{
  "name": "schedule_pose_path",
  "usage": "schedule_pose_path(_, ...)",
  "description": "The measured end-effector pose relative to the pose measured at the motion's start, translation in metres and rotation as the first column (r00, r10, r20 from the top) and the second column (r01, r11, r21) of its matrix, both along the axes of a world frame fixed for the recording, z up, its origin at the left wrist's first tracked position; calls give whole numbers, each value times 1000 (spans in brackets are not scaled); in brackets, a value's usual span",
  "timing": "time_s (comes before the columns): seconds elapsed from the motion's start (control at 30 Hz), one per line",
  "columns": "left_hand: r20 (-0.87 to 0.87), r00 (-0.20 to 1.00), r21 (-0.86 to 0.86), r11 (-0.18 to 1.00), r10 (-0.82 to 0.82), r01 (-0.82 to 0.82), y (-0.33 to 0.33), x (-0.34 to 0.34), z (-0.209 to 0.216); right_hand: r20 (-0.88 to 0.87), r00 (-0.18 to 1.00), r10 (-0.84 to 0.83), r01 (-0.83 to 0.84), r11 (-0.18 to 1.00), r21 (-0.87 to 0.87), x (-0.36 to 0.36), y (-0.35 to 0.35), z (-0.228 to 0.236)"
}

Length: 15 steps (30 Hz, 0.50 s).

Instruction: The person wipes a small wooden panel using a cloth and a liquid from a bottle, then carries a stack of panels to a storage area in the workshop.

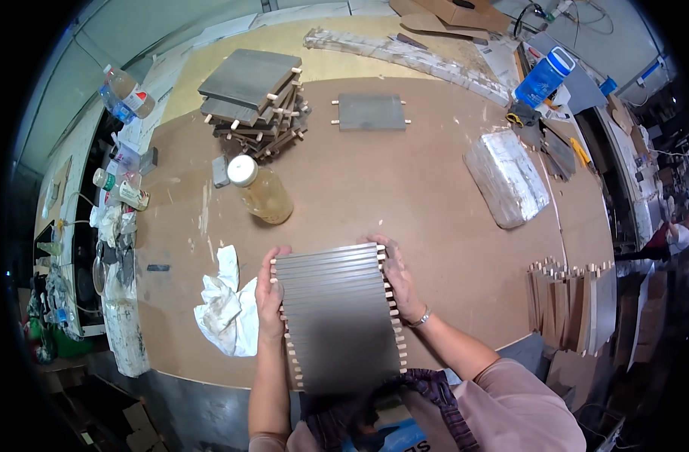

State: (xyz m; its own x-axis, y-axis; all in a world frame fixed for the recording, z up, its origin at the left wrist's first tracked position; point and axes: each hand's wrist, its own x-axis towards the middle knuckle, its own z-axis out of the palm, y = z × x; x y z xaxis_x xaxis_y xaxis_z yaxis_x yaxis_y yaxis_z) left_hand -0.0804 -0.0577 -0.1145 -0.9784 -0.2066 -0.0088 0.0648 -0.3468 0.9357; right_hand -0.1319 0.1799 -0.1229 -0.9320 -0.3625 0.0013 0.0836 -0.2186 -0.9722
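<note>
A stack of grey boards (pixel 337 309) with pale wooden dowels along both sides stands at the near edge of the table, close to my body. My left hand (pixel 269 297) presses on its left side, fingers along the dowel ends. On the right side, my right hand (pixel 402 285) grips the far part of the same stack. Some fingers of both hands are hidden behind the boards. Left of the stack lies a crumpled white cloth (pixel 237 320). One single doweled board (pixel 371 111) lies flat farther off.
An untidy pile of doweled boards (pixel 246 79) rises at the far left, near a jar of yellowish liquid (pixel 267 197). A wrapped block (pixel 506 177) sits right, with a blue bottle (pixel 544 77) beyond. More boards (pixel 571 305) stand upright at the right edge. Bottles (pixel 127 92) line the left.
</note>
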Motion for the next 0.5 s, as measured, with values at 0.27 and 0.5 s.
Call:
schedule_pose_path(0.27, 10, 999, -13, 999, -34, 35, -7, -3, 1, 21, 1000, -20, 20, 1000, -13, -5, -2, -8)
schedule_pose_path(0.5, -26, 999, 0, 999, -40, 40, 1, -1, 4, 10, 999, -43, 42, 997, 63, -4, 1, 6)
